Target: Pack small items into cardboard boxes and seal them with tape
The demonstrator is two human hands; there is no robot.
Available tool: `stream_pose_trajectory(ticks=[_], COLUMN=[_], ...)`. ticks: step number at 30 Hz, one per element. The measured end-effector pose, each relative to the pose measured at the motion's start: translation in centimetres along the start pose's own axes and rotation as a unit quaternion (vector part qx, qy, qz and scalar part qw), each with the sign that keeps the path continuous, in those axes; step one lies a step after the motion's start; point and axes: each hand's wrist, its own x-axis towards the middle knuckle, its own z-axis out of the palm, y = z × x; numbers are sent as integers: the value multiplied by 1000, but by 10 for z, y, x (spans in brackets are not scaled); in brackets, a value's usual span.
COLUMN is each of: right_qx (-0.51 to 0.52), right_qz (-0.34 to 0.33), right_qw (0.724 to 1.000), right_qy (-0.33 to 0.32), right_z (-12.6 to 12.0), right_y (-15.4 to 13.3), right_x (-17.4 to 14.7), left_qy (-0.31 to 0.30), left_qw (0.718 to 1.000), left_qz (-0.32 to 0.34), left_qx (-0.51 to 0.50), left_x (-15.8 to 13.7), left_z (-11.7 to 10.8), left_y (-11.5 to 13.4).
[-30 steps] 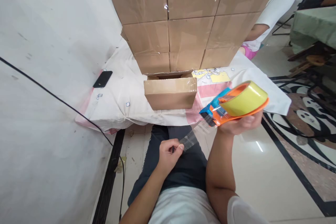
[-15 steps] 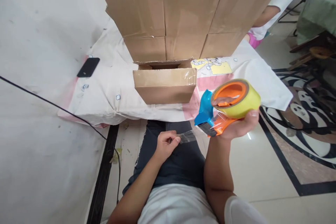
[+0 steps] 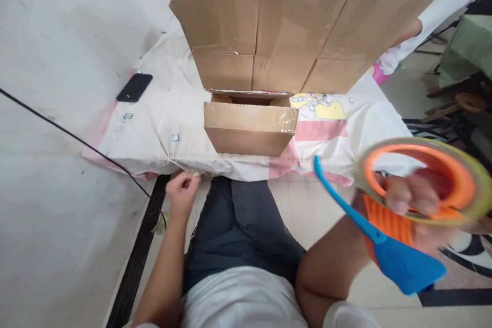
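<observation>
My right hand (image 3: 413,195), raised at the right, grips an orange and blue tape dispenser (image 3: 407,261) with a large roll of yellowish tape (image 3: 476,174) on it. Its fingers pass through the orange hub, and the dispenser is tilted and partly blurred. My left hand (image 3: 182,189) is closed in a pinch near the table's front edge; whatever lies between the fingers is too small or clear to see. Beyond both hands stands a small cardboard box (image 3: 249,138) with its top partly open, touching neither hand.
Stacked cardboard boxes (image 3: 300,20) rise behind the small box on a cloth-covered table (image 3: 188,107). A black phone (image 3: 134,87) lies at the left by the wall. A black cable (image 3: 77,138) hangs there. Another person's arm (image 3: 407,33) shows behind the stack.
My right hand has swung right and closer with the dispenser, turning it. My left hand has moved left, and the clear tape strip seen at its fingers no longer shows.
</observation>
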Motion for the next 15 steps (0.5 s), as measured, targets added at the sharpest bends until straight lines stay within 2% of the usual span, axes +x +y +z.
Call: stream_pose_trajectory(ticks=[2, 4, 6, 7, 9, 11, 13, 15], right_qx=[-28, -56, -58, -88, -152, -155, -149, -181], right_qz=[-74, -126, -158, -159, -122, -64, -14, 12], right_qw=[994, 983, 977, 977, 981, 985, 987, 983], right_qy=[75, 125, 134, 108, 16, -42, -49, -34], right_z=[-15, -16, -5, 3, 16, 24, 23, 17], right_y=[-2, 17, 51, 71, 108, 135, 150, 152], right_x=[11, 28, 48, 59, 81, 101, 118, 131], left_qy=[15, 20, 31, 40, 58, 73, 81, 83], left_qw=[999, 999, 998, 997, 993, 986, 978, 964], left_qz=[-27, -44, -48, -46, -33, -16, 1, 4], left_qx=[12, 0, -30, -50, -97, -147, -191, -252], left_x=[6, 5, 3, 3, 8, 16, 24, 29], left_z=[-31, -48, -51, -49, -42, -36, -34, -35], left_y=[-14, -20, -19, -17, -11, -4, 5, 13])
